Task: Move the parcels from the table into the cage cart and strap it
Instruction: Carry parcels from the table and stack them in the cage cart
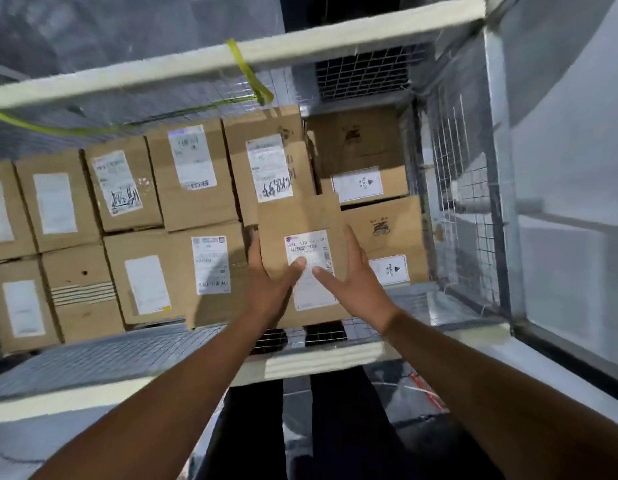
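I look down into the cage cart (335, 360), a wire-mesh box with pale top rails. Both my hands hold a brown cardboard parcel (300, 216) with a white barcode label over the cart's near right part. My left hand (269, 275) grips the parcel's left edge, thumb on top and fingers round the side. My right hand (356, 275) lies against its right side with straight fingers, thumb on the label. Several labelled parcels (193, 174) fill the cart below in rows. A yellow strap (247, 69) hangs over the far rail.
The mesh side wall (463, 202) stands close on the right, with two stacked parcels (380, 230) against it. The near mesh wall (110, 358) is below my forearms. My legs show outside the cart on a dark floor (404, 427).
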The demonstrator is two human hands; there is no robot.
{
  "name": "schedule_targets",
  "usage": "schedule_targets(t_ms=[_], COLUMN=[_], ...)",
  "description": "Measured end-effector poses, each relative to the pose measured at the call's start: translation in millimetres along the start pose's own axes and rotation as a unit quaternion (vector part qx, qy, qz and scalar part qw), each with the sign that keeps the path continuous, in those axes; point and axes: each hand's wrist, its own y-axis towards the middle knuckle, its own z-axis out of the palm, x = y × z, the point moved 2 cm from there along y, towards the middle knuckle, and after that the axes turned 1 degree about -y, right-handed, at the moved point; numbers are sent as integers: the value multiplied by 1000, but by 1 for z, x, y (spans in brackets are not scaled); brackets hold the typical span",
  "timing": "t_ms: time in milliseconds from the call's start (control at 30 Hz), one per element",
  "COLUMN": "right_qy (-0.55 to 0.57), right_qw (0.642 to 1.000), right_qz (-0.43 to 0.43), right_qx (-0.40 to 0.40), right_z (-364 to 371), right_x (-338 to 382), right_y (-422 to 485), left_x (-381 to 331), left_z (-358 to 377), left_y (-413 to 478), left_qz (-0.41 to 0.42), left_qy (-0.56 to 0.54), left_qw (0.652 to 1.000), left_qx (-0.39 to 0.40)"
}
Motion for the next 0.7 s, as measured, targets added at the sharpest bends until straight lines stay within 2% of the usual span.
schedule_targets(t_ms=[267, 500, 567, 633, 700], right_qy=[-52, -10, -22, -42, -60], right_qw=[998, 998, 997, 995, 994], right_qz=[-7, -26, -16, -12, -14], right_qx=[27, 57, 73, 90, 95], right_z=[42, 50, 54, 58, 58], right_x=[-31, -46, -46, -46, -48], right_y=[28, 41, 46, 50, 52], left_x=[54, 76, 79, 84, 89], left_z=[-9, -8, -10, -11, -9], left_y=[20, 42, 49, 55, 58], left_qz=[69, 117, 150, 176, 181], left_qy=[96, 140, 217, 315, 346], left_qw=[992, 980, 960, 925, 912], left_qx=[-44, -75, -96, -122, -127])
